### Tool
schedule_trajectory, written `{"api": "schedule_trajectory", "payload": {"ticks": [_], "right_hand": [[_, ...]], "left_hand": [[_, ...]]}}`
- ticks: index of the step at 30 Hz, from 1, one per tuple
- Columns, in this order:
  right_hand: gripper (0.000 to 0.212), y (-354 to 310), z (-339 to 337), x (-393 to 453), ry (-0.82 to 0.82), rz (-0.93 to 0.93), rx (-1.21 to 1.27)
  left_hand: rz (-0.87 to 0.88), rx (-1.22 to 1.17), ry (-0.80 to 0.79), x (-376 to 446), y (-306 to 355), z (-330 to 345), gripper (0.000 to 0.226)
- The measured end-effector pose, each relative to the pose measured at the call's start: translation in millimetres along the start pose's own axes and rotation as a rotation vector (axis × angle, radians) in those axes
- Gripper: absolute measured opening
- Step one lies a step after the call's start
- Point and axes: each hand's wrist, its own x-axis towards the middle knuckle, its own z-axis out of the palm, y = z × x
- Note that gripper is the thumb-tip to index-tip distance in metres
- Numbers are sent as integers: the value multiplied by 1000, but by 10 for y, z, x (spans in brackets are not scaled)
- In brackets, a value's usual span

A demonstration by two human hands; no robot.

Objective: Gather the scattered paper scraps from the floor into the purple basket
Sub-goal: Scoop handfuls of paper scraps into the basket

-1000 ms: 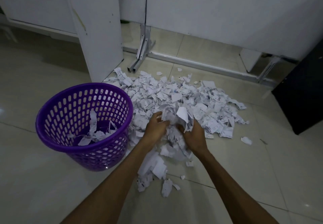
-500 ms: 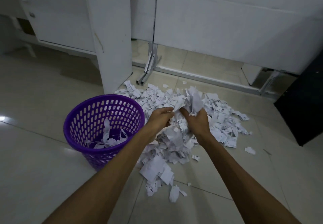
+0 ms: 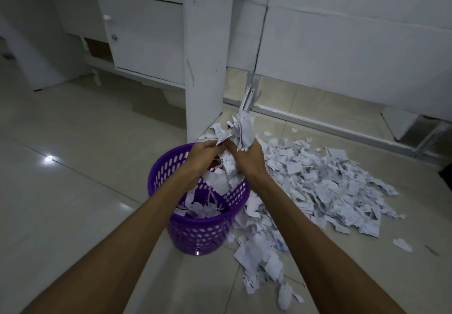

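Note:
The purple basket [image 3: 203, 230] stands on the tiled floor, with white scraps lying in its bottom. Both hands hover together over its mouth. My left hand [image 3: 204, 154] and my right hand [image 3: 247, 159] are closed around a bunch of paper scraps [image 3: 241, 131], which sticks up above my right fist and hangs down between the palms. A few pieces dangle over the basket's inside. The big pile of paper scraps [image 3: 325, 186] covers the floor to the right of the basket, and a smaller trail lies in front of it.
A white panel leg [image 3: 208, 56] stands right behind the basket. A white cabinet [image 3: 146, 32] is at the back left, and white partition boards on metal feet [image 3: 249, 95] run along the back. A stray scrap [image 3: 402, 244] lies at far right.
Both hands have lifted the bunch of scraps off the pile and carried it left, from over the floor to above the basket's mouth. The view has swung left and up.

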Motion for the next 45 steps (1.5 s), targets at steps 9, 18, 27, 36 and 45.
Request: {"api": "schedule_trajectory", "payload": {"ticks": [9,18,27,36,45], "right_hand": [[69,397,275,-24,-180,-32,-246],[60,404,145,31,-264,-45,-431],[23,413,-237,21,83,-97,-217],[22,877,-1142,114,173,-10,-344],[62,1920,-2058,82,58,352,-516]], "left_hand": [[-51,252,45,118,-434,-512,29],[-93,510,16,208,-547,-527,46],[173,446,78,147,-157,63,39],[261,456,-240,291,-182,1306,38],[-38,466,-114,629,-1381,1877,45]]}}
